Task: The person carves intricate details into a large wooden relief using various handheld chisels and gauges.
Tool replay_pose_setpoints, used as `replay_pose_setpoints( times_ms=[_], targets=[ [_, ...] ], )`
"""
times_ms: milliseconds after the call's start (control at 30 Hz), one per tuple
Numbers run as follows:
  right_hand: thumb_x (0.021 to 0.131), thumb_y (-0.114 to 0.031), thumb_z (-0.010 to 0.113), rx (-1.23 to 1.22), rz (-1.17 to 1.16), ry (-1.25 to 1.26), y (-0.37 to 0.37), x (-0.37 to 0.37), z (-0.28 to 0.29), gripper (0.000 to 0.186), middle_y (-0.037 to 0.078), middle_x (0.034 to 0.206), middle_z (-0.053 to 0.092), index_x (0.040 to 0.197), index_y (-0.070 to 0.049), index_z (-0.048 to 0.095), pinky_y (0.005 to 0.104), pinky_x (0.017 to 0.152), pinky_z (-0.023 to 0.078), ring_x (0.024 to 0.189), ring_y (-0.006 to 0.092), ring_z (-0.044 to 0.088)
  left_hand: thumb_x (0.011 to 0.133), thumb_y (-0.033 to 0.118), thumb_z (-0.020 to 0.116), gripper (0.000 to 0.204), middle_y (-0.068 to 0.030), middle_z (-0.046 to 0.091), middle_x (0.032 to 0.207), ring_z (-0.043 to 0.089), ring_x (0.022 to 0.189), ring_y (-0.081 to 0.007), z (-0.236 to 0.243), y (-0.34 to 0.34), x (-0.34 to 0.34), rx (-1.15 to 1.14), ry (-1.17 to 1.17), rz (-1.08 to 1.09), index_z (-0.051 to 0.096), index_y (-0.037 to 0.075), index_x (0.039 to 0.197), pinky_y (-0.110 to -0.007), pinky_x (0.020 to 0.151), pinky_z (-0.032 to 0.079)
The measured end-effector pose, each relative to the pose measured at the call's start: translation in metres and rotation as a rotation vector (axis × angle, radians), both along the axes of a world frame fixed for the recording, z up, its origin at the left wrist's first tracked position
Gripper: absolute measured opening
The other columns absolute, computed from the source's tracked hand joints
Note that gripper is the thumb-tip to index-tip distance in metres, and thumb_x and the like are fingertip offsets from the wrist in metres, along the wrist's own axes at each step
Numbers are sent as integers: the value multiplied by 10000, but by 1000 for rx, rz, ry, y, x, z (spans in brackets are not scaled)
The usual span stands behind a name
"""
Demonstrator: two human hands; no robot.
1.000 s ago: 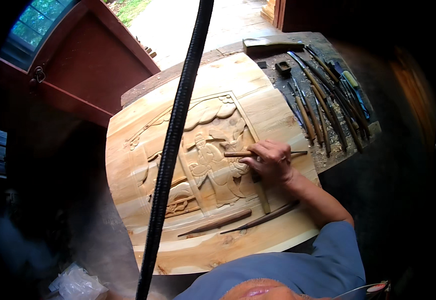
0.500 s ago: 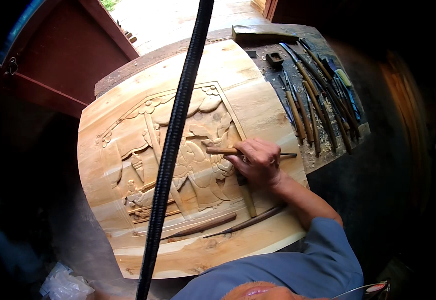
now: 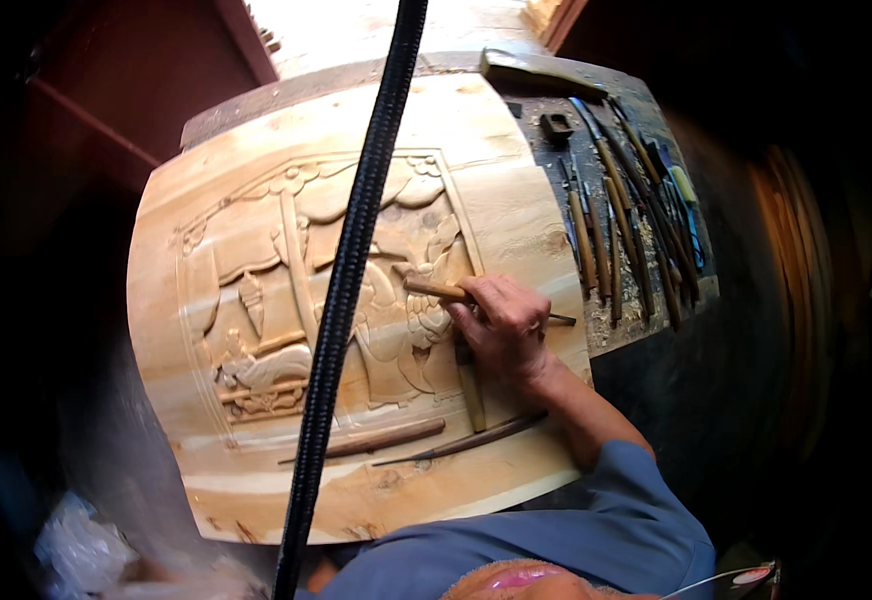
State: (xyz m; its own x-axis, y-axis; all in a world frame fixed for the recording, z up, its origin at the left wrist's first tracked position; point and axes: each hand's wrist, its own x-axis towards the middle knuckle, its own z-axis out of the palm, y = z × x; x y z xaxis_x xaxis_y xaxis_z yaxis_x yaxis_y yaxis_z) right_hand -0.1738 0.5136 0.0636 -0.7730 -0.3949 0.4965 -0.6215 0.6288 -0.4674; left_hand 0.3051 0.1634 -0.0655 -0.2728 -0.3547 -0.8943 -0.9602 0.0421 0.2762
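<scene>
My right hand (image 3: 504, 322) is closed around a carving chisel (image 3: 436, 290) over the right part of a carved wooden panel (image 3: 516, 210). The chisel's wooden handle sticks out to the left and its dark metal end to the right. Just below that hand, another wooden-handled tool (image 3: 472, 395) lies on the panel, its upper end partly hidden. Two more chisels, one with a brown handle (image 3: 386, 440) and one darker (image 3: 486, 438), rest along the near edge. At the lower left, a bit of my left arm (image 3: 322, 575) shows; blur near a plastic bag (image 3: 81, 545) hides the left fingers.
Several chisels and gouges (image 3: 621, 215) lie in a row on the workbench (image 3: 611, 338) among wood shavings. A wooden block (image 3: 541, 72) and a small dark square box (image 3: 556, 126) are behind them. A black cord (image 3: 356, 240) crosses the view.
The view has shifted, so panel and tools sit slightly further left. My right hand keeps its hold on the chisel. Skin-coloured blur and a bit of my left arm have appeared at the lower left.
</scene>
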Motion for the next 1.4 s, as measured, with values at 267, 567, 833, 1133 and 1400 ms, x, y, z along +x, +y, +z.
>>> replay_pose_setpoints(
  times_ms=[267, 567, 833, 1133, 1400],
  targets=[
    [748, -76, 937, -23, 20, 14, 3, -3, -4, 326, 107, 856, 746, 1029, -70, 773, 398, 640, 554, 736, 302, 716, 1036, 275, 719, 305, -111, 810, 1082, 786, 958, -240, 20, 20, 51, 26, -79, 128, 770, 75, 1261, -385, 814, 636],
    [766, -37, 918, -37, 52, -4, 4, -3, -1, 306, 117, 855, 746, 1036, -48, 776, 400, 643, 543, 708, 306, 687, 1045, 281, 700, 311, -110, 809, 1098, 784, 975, -237, 33, 66, 97, 82, -148, 237, 765, 78, 1272, -386, 820, 636],
    [781, -12, 899, 9, 67, 3, 3, -3, 1, 300, 122, 885, 749, 1053, -51, 780, 392, 675, 549, 749, 306, 700, 1054, 286, 684, 316, -109, 807, 1113, 782, 990, -234, 32, 72, 111, 89, -137, 302, 761, 80, 1282, -388, 826, 636],
    [804, -20, 900, -10, 77, 20, 3, -5, -4, 274, 118, 858, 731, 1046, -46, 775, 394, 661, 528, 735, 307, 688, 1064, 292, 665, 323, -108, 806, 1129, 780, 1007, -230, 14, 69, 105, 106, -118, 375, 757, 83, 1293, -389, 833, 637],
    [833, -36, 902, 9, 73, 26, 7, -5, -1, 253, 122, 879, 743, 1052, -44, 775, 394, 673, 534, 741, 310, 690, 1073, 297, 649, 330, -107, 805, 1144, 779, 1022, -227, 4, 93, 115, 138, -135, 428, 753, 86, 1303, -390, 839, 637]
  ],
)
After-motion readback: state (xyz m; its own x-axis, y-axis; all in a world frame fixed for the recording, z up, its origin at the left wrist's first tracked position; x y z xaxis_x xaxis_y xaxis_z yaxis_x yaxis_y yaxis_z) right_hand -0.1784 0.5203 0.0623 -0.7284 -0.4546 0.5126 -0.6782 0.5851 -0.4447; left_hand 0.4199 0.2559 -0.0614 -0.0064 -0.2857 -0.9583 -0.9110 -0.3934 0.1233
